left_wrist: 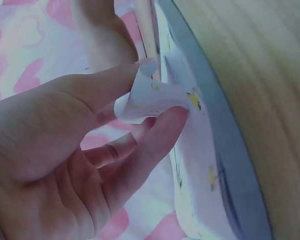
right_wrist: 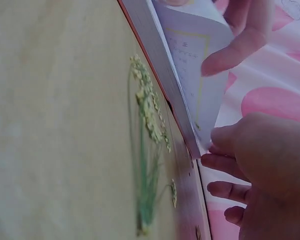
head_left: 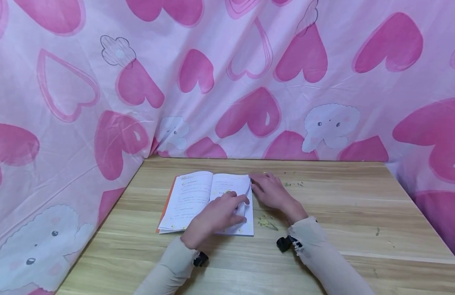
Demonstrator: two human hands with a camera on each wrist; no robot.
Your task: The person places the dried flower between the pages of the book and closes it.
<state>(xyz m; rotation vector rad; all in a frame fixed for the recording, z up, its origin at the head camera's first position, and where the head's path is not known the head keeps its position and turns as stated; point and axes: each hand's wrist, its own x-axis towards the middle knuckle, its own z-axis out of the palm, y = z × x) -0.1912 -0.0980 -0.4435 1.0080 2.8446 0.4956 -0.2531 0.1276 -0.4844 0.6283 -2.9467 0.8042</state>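
- The open book (head_left: 192, 200) lies on the wood-grain worktop (head_left: 345, 254), left of its middle and close to its far edge, with an orange cover edge showing along its left side.
- Printed text covers both visible sides, with small yellow drawings near the bottom edges.
- The left hand (head_left: 218, 213) reaches over the right half of the book; its fingers are clamped on a page (left_wrist: 155, 102), thumb on one side and fingertips on the other, and the paper curls between them.
- The right hand (head_left: 273, 190) is at the upper right corner of the book, its thumb touching the corner of the raised paper; the other fingers are bent beside it, and whether they pinch that corner I cannot tell.
- In the right wrist view, the side of the raised paper facing the camera carries print inside a yellow border line.
- A small bunch of dried sprigs (right_wrist: 149, 107), green stems with pale yellow heads, lies on the worktop just right of the book, between it and the right forearm.
- More plant bits (head_left: 294, 184) are scattered beyond the right wrist.
- Both arms wear beige sleeves (head_left: 175, 258), each with a black device (head_left: 284, 243) at the cuff.
- Pink cloth (head_left: 249, 73) with hearts and white fluffy animals hangs behind the worktop and along its sides.
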